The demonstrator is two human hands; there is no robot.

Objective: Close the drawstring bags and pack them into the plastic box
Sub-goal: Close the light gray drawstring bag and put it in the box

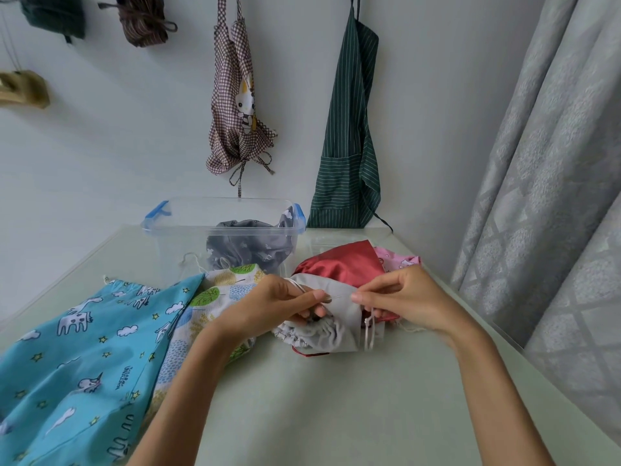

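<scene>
On the pale green table, near its middle, a small grey drawstring bag lies with its gathered mouth toward the person, resting partly on a red bag. Both hands work at it: the left hand pinches the white cord at the bag's upper left edge, and the right hand pinches the fabric at its right edge, with knotted cord ends hanging just below. Behind the red bag peeks a pink printed bag. To the left lie a tree-patterned bag and a large blue bag with cartoon animals. At the back stands the clear plastic box, holding a dark grey bag. Two aprons hang on the wall, a checked one and a green striped one.
</scene>
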